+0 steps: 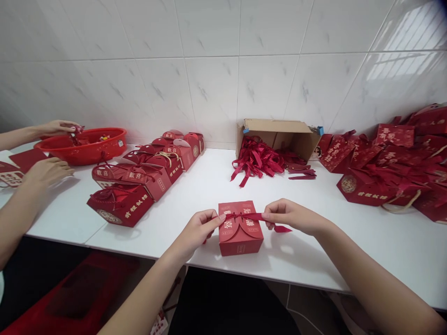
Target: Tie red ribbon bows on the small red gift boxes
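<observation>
A red gift box (240, 246) with gold lettering stands closed near the table's front edge. Across its top runs a dark red ribbon (252, 216), crossed or knotted at the middle over the lid's slots. At the box's left side, my left hand (199, 230) pinches one end of this ribbon, its thumb touching the lid. My right hand (289, 215) pinches the other end on the right, and a loose tail hangs below those fingers. The ribbon looks taut between both hands.
Behind lies a cardboard box (279, 125) with a heap of red ribbons (258, 158). Rows of red boxes (125, 204) stand left, piled red boxes (370, 186) right. At far left, another person's hands (49, 172) work by a red basin (98, 149).
</observation>
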Demonstrator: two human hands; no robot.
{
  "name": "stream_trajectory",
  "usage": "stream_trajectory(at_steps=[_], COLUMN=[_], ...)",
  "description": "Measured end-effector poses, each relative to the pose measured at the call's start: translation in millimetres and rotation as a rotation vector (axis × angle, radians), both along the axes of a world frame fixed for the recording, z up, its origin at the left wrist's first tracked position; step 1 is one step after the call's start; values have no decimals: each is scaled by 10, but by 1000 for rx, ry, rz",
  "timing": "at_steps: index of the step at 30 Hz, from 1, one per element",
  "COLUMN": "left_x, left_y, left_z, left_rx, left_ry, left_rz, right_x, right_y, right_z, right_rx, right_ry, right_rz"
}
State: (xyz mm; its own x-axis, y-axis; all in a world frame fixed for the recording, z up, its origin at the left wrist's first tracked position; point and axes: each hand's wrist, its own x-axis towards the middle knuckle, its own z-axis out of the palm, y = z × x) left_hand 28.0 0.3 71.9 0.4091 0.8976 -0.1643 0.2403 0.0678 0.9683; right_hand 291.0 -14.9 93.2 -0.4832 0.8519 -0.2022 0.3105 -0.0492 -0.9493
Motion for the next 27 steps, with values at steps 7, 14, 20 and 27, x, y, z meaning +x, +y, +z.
stream_trajectory(at_steps=[7, 14, 20, 27], left_x=[52, 413, 532, 524], left_y=[-52, -175, -35, -43], left_z=[128, 418, 380, 352], left_rx=[534, 816, 955, 954], left_ry=[238, 402, 425, 366], left_rz=[295, 2, 203, 278], right_x=[130, -86, -91, -245], right_y=[-9, -44, -95, -76], right_z=[97, 268, 291, 139], right_rx=[3, -6, 76, 326], right_ry=[225, 449, 336, 65], right_rz=[49, -96, -109, -211])
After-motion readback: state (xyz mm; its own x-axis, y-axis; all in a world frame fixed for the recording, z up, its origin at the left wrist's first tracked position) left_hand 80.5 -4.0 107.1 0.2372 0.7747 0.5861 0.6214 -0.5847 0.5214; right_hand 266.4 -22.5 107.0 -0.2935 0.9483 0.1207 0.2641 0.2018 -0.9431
